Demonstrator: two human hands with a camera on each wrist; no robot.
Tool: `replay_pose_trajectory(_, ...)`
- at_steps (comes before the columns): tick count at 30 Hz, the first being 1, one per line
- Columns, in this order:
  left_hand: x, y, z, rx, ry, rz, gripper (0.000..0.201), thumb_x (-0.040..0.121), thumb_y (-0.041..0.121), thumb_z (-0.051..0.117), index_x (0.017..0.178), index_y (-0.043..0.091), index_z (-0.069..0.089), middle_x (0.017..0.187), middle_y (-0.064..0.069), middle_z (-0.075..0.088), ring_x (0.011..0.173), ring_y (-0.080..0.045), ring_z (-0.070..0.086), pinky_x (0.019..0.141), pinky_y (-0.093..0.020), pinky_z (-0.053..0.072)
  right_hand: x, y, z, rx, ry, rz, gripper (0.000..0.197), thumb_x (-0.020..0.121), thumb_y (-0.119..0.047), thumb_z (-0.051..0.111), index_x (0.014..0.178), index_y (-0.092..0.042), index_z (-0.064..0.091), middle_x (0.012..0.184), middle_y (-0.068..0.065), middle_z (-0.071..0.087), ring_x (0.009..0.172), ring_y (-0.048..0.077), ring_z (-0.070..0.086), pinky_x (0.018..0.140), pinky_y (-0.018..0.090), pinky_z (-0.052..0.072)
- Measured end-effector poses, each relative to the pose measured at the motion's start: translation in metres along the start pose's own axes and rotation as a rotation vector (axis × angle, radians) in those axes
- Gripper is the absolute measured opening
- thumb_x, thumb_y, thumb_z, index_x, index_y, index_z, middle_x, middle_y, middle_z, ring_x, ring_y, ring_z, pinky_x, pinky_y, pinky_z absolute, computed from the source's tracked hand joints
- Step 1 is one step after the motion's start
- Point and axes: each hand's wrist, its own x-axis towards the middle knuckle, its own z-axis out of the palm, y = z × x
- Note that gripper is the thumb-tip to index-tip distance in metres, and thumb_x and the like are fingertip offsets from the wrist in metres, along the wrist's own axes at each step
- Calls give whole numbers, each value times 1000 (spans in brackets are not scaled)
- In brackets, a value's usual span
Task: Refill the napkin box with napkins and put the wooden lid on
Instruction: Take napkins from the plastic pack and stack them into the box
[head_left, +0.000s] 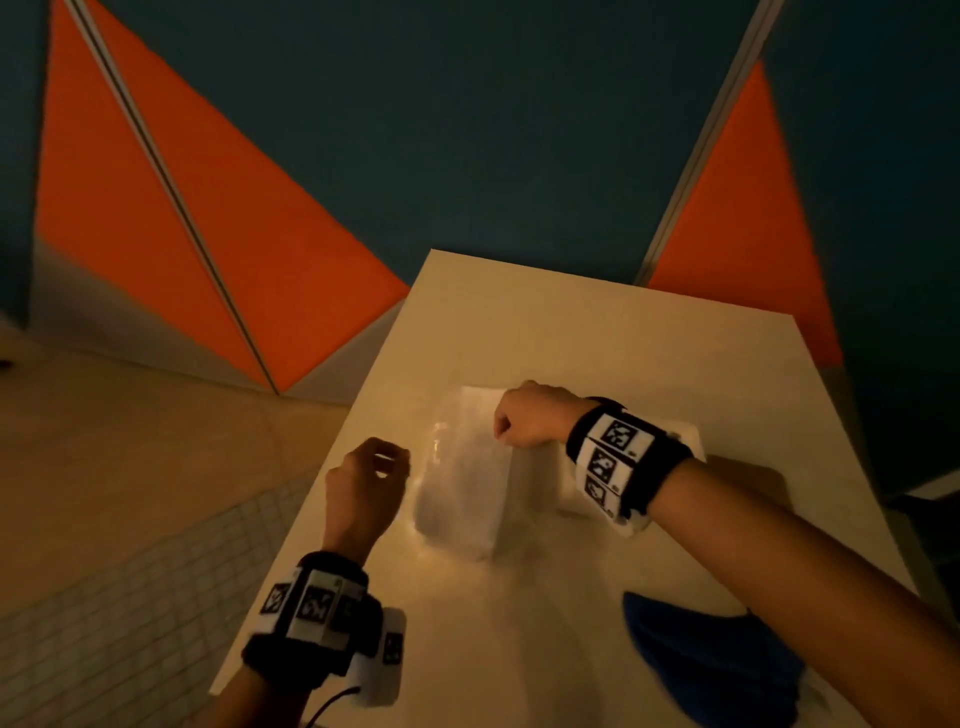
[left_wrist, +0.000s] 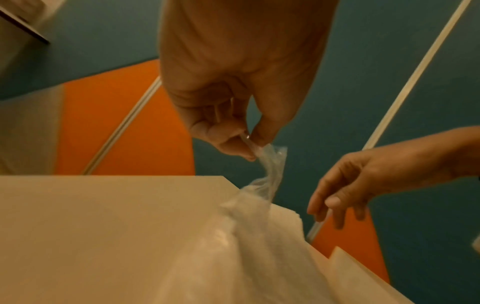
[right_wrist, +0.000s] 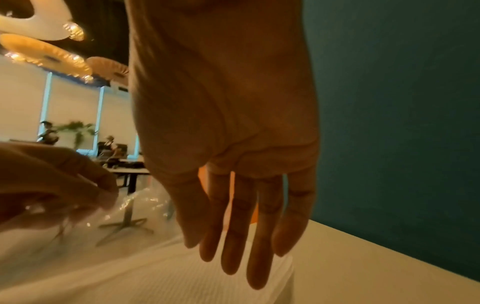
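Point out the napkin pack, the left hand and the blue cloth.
napkin pack (head_left: 462, 493), head view, middle of its wrapped top.
left hand (left_wrist: 233, 86), left wrist view, palm.
blue cloth (head_left: 711, 665), head view, its middle.

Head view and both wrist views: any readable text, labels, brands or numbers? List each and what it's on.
None readable.
Wristbands: black-and-white square marker patterns only, no letters or digits.
Napkin pack: clear wrap, no print visible.
Blue cloth: no label visible.
Table: plain.

A blue cloth (head_left: 711, 660) lies on the table (head_left: 545, 322) at its near right edge. Behind the table's far edge stands a teal wall (head_left: 467, 130) with orange panels (head_left: 182, 234).
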Motion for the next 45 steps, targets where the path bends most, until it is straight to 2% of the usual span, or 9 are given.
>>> replay_pose_trajectory(5, 12, -30, -12, -82, 62, -216, 5, 92, 17, 54, 88, 15, 56, 75, -5, 63, 58, -19, 59, 48, -23, 43, 34, -26, -8, -202, 14, -180, 36, 91, -13, 49, 124, -15, 62, 132, 14, 54, 113, 34, 58, 95, 39, 50)
replay_pose_trajectory(14, 26, -78, 12, 222, -114, -496, 20, 87, 26, 50, 93, 14, 65, 94, -18, 72, 82, -35, 68, 77, -42, 59, 90, -35, 6, -579, -53, -411, 47, 96, -12, 47, 141, -20, 43, 146, 6, 43, 130, 27, 46, 101, 37, 41)
replay_pose_trajectory(17, 17, -59, 11, 362, 19, -337, 26, 88, 19, 56, 113, 13, 57, 117, -17, 61, 103, -33, 60, 86, -38, 51, 92, -33, 4, -555, 19, -448, 38, 94, -9, 48, 131, -16, 53, 137, 10, 50, 122, 30, 52, 95, 37, 44)
replay_pose_trajectory(20, -3, -17, 11, 413, 265, 196, 35, 82, -2, 58, 115, 10, 57, 119, -15, 58, 105, -28, 56, 83, -28, 45, 93, -32, 5, -532, 100, -471, 32, 93, -6, 47, 122, -13, 61, 129, 12, 57, 113, 32, 59, 88, 36, 47)
replay_pose_trajectory(23, -24, 16, 29, 465, 31, 465, 31, 83, 6, 62, 114, 13, 60, 115, -10, 61, 94, -21, 62, 76, -18, 46, 92, -29, 5, -531, 145, -503, 28, 92, -5, 48, 114, -10, 64, 121, 11, 63, 105, 31, 62, 82, 35, 49)
replay_pose_trajectory(29, -18, 13, 53, 442, -150, -4, 64, 87, 38, 58, 141, 14, 31, 137, -8, 41, 120, -23, 46, 97, -32, 45, 87, -18, 4, -452, 175, -529, 19, 90, -6, 51, 106, -10, 60, 112, 10, 63, 96, 29, 61, 72, 33, 42)
replay_pose_trajectory(36, -9, 12, 50, 503, -133, -55, 46, 81, 36, 65, 117, 12, 50, 123, -9, 48, 112, -27, 44, 91, -33, 42, 77, -2, 9, -371, 215, -566, 43, 88, -12, 59, 129, -23, 53, 124, 5, 57, 106, 25, 60, 78, 33, 47)
replay_pose_trajectory(39, -8, 12, 50, 471, -136, -71, 48, 80, 36, 66, 116, 13, 46, 113, -10, 60, 102, -29, 50, 81, -36, 44, 72, 0, 9, -443, 277, -579, 35, 88, -18, 59, 123, -23, 61, 124, 5, 54, 113, 23, 52, 83, 32, 45)
replay_pose_trajectory(45, -10, 9, 47, 589, -175, -28, 52, 81, 48, 60, 121, 16, 55, 120, -10, 57, 107, -29, 47, 89, -37, 42, 66, 6, 5, -509, 322, -585, 35, 77, -24, 64, 112, -23, 66, 139, 0, 49, 134, 21, 36, 110, 39, 24)
